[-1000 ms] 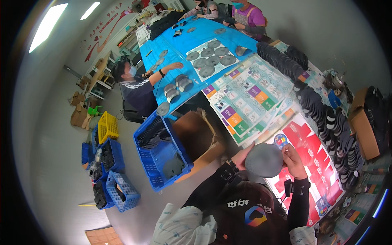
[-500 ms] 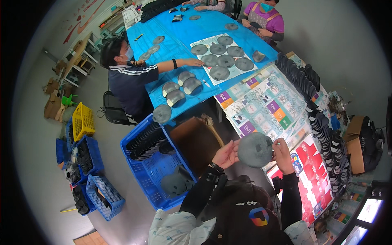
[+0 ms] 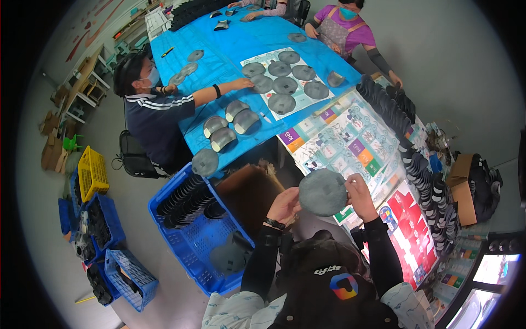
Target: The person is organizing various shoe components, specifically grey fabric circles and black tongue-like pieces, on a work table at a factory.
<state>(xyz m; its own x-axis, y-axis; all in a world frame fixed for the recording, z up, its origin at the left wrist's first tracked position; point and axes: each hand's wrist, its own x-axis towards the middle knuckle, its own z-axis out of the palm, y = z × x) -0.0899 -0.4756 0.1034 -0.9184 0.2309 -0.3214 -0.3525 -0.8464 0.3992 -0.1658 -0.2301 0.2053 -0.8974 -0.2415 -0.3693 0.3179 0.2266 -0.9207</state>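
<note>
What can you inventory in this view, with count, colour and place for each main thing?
grey disc: one, grey, between the person's hands
sheet discs: eight, grey, on a pale printed sheet
blue table cover: one, blue, upper middle
curved pieces: four, grey, near the cover's front edge
stacked pieces: many, dark, along the right
large crate: one, blue, person's left
yellow crate: one, yellow, left floor
smaller crates: several, blue, left floor
cardboard boxes: several, brown, left, right and beside the large crate
co-workers: three, navy, purple and pale clothing, around the cover
left hand: one, black sleeve, disc's left edge
right hand: one, black sleeve, disc's right edge
</note>
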